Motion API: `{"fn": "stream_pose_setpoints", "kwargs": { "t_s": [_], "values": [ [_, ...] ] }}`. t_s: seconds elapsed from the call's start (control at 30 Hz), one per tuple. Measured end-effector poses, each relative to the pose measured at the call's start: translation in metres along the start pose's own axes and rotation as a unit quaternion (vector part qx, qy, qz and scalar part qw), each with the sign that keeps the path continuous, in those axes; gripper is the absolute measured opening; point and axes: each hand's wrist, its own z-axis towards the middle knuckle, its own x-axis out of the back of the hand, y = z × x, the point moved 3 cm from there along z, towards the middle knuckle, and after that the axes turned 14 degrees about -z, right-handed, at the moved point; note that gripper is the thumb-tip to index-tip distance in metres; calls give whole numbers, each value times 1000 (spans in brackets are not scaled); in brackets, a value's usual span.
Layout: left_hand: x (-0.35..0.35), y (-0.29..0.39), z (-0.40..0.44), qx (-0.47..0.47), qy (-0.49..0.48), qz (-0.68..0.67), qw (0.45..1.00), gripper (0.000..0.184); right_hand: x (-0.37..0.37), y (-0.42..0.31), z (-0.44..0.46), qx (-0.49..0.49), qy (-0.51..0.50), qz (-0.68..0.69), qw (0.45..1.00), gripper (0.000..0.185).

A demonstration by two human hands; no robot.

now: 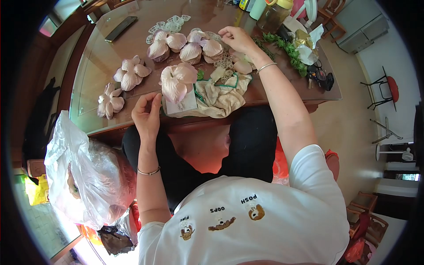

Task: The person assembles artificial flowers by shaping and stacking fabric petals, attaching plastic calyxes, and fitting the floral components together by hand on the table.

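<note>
My left hand (148, 114) is at the table's front edge, its fingers curled and drawn together. Just right of its fingertips is a pale pink artificial flower (178, 81), over a white card (183, 104). Whatever those fingers pinch is hidden. My right hand (240, 42) reaches forward, fingers bent together beside a cluster of pink petals (212, 49); anything between them is too small to make out. Another petal cluster (160, 51) lies to its left. Loose pale petals (242, 66) and beige lacy pieces (225, 64) lie below my right wrist.
Two more flowers (131, 74) (110, 100) lie at the left. A phone (121, 29) and white mesh pieces (176, 22) are farther back. A beige cloth (225, 99) lies at the front edge. Green garland (293, 55), keys (311, 82) and a jar (274, 17) stand right. A plastic bag (84, 168) bulges below.
</note>
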Motion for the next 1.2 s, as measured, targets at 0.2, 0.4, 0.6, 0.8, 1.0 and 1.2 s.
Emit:
{"fn": "stream_pose_setpoints", "kwargs": {
  "t_s": [0.2, 0.4, 0.6, 0.8, 1.0, 1.2],
  "values": [
    [1, -3, 0, -6, -5, 1, 1000, 10, 1, -5, 5, 6, 17, -58, 998, 20],
    [-1, 0, 0, -8, -7, 3, 1000, 10, 2, -26, 18, 50, 48, -154, 986, 20],
    [-1, -1, 0, -22, -6, 20, 1000, 9, -11, -39, 31, 86, 33, -289, 953, 19],
    [-2, -1, 0, -27, -4, 12, 1000, 9, -12, -23, 32, 85, 37, -227, 970, 14],
    [3, -6, -1, -17, -3, 22, 1000, 9, 29, -45, -1, 70, 79, 19, 994, 14],
    [4, 5, -1, -17, 20, -34, 999, 14, 33, -92, -70, 15, -97, 445, 890, 15]
  ]
}}
